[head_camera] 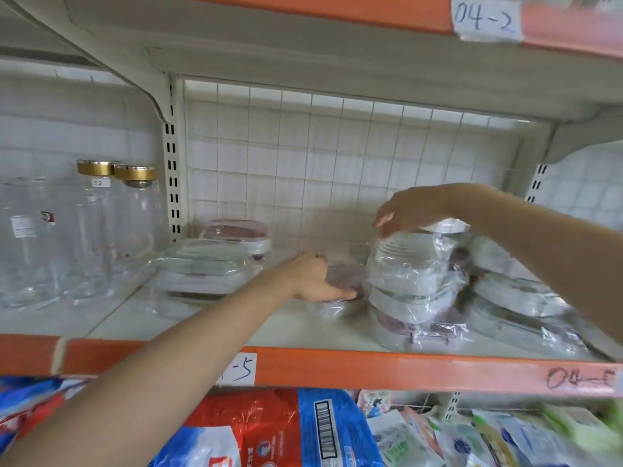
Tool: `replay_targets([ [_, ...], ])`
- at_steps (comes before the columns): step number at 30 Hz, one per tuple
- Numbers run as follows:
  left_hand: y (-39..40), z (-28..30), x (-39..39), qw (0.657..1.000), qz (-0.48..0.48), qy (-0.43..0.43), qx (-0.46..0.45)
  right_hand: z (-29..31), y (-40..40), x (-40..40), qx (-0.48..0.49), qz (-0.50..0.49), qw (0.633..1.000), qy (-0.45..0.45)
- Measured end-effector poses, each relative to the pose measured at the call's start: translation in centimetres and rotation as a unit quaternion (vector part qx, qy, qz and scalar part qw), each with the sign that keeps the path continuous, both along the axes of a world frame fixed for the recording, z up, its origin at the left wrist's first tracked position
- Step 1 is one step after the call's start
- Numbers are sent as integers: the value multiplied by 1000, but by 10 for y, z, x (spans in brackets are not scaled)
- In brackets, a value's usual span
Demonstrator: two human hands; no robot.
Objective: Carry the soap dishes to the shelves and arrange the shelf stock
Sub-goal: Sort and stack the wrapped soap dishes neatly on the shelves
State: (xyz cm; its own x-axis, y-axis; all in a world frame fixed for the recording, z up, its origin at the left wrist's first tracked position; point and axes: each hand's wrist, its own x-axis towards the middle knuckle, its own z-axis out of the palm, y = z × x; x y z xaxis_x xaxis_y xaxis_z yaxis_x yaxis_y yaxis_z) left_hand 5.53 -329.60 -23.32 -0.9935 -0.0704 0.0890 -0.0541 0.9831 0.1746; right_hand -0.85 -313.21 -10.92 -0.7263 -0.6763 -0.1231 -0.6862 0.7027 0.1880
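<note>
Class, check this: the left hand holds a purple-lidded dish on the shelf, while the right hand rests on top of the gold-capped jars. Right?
Not quite. In the head view the right hand is over the wrapped stack, not the gold-capped jars. The left hand does hold the dish.

single head-worn wide-angle view, facing forward and slightly down, close to the shelf. upper shelf edge at 12 o'clock, bagged goods at 6 o'clock, both forearms entering from 7 and 3 o'clock.
</note>
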Motion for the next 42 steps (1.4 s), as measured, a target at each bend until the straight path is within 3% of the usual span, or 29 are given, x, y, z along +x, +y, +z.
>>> replay_targets([
  [6,6,-4,-13,999,5,-31,-7,-5,34,7,7,-33,998,-60],
  [11,-7,5,-11,996,39,-80,-27,-20,33,5,-4,-21,1000,1],
  [16,-14,5,-6,994,50,-95,-29,-11,42,-5,-103,-45,984,-140],
  [21,-18,1,-12,996,43,-83,-4,-3,44,2,44,-21,992,-118],
  [26,-23,-2,-15,998,48,-44,14,-11,29,-3,132,26,989,-60],
  [31,-24,7,-11,997,62,20,39,-6,25,-6,167,0,986,-11],
  [38,-35,41,-16,986,87,129,59,10,18,-15,68,-37,996,-37],
  [42,-57,63,-14,987,90,132,22,11,6,-23,31,-8,999,-31],
])
